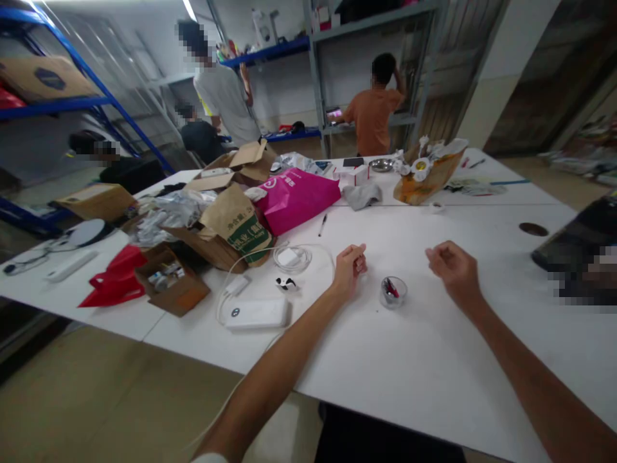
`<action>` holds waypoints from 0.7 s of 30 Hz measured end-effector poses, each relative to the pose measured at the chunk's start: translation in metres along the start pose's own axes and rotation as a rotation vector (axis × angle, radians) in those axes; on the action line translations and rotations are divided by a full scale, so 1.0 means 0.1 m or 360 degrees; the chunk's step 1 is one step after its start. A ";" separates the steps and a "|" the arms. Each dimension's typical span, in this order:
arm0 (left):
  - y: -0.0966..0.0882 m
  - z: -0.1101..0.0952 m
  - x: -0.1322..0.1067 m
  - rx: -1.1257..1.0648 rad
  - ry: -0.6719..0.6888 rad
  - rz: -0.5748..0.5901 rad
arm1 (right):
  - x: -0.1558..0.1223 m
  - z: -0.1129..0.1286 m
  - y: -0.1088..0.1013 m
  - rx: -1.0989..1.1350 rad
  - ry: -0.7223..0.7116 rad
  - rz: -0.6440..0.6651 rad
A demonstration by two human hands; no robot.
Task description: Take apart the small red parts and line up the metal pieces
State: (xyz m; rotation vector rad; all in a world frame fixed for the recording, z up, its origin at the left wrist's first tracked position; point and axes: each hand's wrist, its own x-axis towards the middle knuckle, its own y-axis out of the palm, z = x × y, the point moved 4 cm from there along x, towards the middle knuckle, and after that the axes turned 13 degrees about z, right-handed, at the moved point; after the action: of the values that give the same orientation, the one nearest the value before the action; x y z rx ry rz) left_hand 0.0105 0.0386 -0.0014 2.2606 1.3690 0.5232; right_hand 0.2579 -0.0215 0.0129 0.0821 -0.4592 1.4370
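My left hand (350, 269) is over the white table (347, 360) with its fingers curled together. Whatever it holds, if anything, is hidden. Across from it, my right hand (454, 271) is closed too, thumb and fingers bent inward, and I cannot make out anything inside. Between the two hands, a little nearer to me, stands a small clear glass bowl (401, 297) with red and dark small items in it. Neither hand touches the bowl. Left of my left hand lie a white power bank (258, 313), a small black-and-white object (286, 283) and a white charger with a coiled cable (288, 258).
A black pen (322, 225) lies near a magenta bag (303, 199). Cardboard boxes (176, 283), a brown paper bag (241, 225) and a red bag (118, 276) crowd the left side. A dark object (578, 238) is at right. Several people are beyond the table, by shelves.
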 end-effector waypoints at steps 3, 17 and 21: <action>-0.02 -0.01 0.00 0.0003 0.0012 -0.0031 | -0.07 0.38 0.24 -0.0251 -0.0214 0.0318; -0.06 0.04 -0.01 0.0119 0.0029 -0.0059 | -0.22 0.52 0.58 -0.0533 -0.0241 0.0964; -0.01 0.05 -0.04 0.0247 0.0063 -0.0038 | -0.23 0.47 0.67 -0.0560 -0.0252 0.0667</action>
State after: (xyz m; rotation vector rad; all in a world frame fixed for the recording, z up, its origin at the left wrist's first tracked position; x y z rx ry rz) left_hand 0.0109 0.0346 -0.0065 2.3645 1.5013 0.4709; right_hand 0.1795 -0.0480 0.0329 -0.1953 -0.8928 1.7417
